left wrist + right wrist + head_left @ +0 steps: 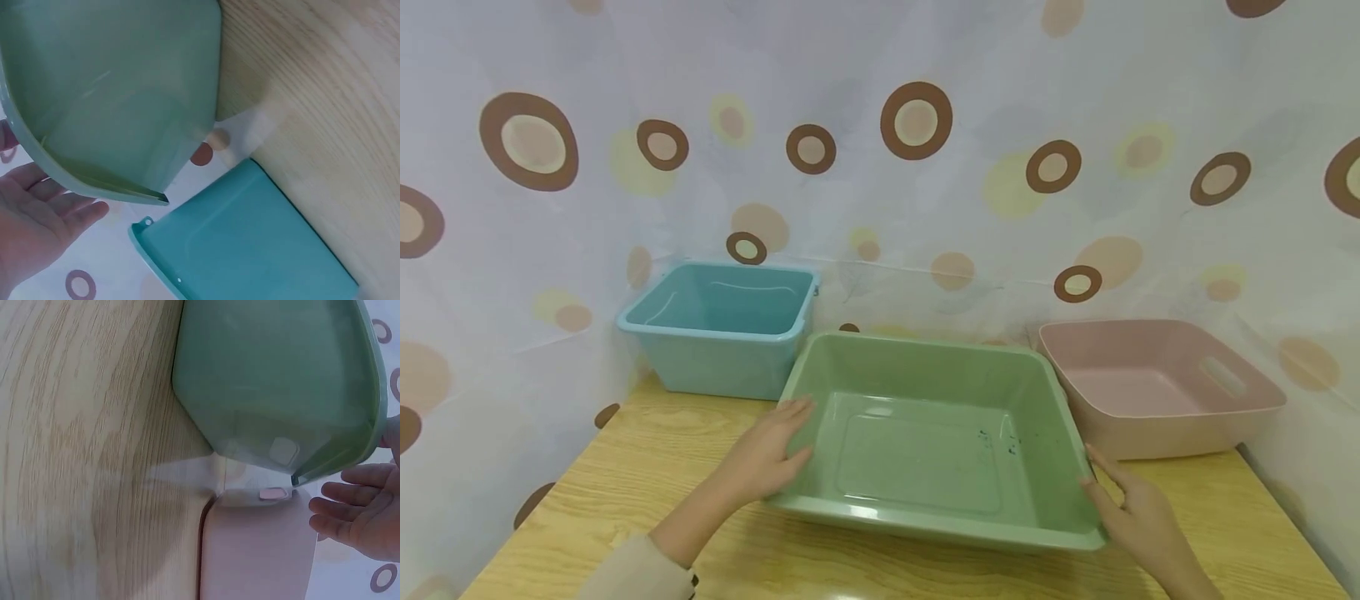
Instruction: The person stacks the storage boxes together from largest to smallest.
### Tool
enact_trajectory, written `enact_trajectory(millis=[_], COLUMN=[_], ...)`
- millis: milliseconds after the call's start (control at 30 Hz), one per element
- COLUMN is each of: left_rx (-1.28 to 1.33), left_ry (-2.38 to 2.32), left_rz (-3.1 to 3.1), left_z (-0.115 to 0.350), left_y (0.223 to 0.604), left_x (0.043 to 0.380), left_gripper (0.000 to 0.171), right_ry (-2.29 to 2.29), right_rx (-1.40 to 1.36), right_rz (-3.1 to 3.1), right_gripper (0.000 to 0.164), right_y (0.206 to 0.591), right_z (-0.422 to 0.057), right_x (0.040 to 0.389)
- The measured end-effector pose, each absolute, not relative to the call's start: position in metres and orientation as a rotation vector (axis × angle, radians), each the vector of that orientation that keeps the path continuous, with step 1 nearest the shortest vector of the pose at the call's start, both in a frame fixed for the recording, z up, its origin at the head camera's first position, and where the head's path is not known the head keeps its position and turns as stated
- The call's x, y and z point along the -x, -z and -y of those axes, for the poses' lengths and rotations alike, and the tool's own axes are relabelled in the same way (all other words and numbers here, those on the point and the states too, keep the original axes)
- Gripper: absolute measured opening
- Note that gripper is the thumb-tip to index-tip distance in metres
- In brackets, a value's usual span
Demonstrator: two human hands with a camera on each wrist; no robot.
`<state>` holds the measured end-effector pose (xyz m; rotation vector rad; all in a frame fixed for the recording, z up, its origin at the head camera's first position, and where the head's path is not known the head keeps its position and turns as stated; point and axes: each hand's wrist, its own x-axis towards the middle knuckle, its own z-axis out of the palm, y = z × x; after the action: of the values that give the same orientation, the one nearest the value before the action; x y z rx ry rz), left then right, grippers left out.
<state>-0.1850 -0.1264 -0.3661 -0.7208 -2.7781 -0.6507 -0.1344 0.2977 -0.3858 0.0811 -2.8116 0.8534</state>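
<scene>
A large green plastic tub (917,454) stands on the wooden table between the two hands, with a few small dark marks on its floor. At its left rim is the left hand (767,454), fingers extended along the edge and thumb apart. In the left wrist view, the left hand's fingers (78,209) lie loosely extended just outside the rim. The right hand (1142,517) is at the right rim, thumb and index finger near the edge. The right wrist view has its other fingers (340,512) spread and nearly straight, off the tub wall.
A light blue tub (722,358) stands at the back left, close to the green one. To the right, a pink basin (1172,433) with a handle slot sits by the green tub. A dotted curtain (865,200) hangs behind the wooden table (662,467).
</scene>
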Motion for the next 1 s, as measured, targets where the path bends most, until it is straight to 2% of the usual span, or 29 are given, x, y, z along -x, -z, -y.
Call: enact_trajectory(millis=[467,700,1000], left_rx=[0.781,0.856,0.894], left_ry=[0.689,0.618,0.64], left_rz=[2.72,2.764,2.748], left_z=[0.09,0.072,0.052], left_y=[0.344,0.335,0.318], left_x=[0.196,0.205,0.217], left_gripper=[0.048,0.048,0.05], right_ry=[-0.789,-0.768,-0.799], right_rx=[0.069,0.212,0.259], right_rz=[2.687,2.684,2.561], right_gripper=[0.051,0.055,0.059], right_y=[0.387,0.381,0.379], right_z=[-0.333,-0.355,-0.383], right_x=[0.13,0.128,0.134])
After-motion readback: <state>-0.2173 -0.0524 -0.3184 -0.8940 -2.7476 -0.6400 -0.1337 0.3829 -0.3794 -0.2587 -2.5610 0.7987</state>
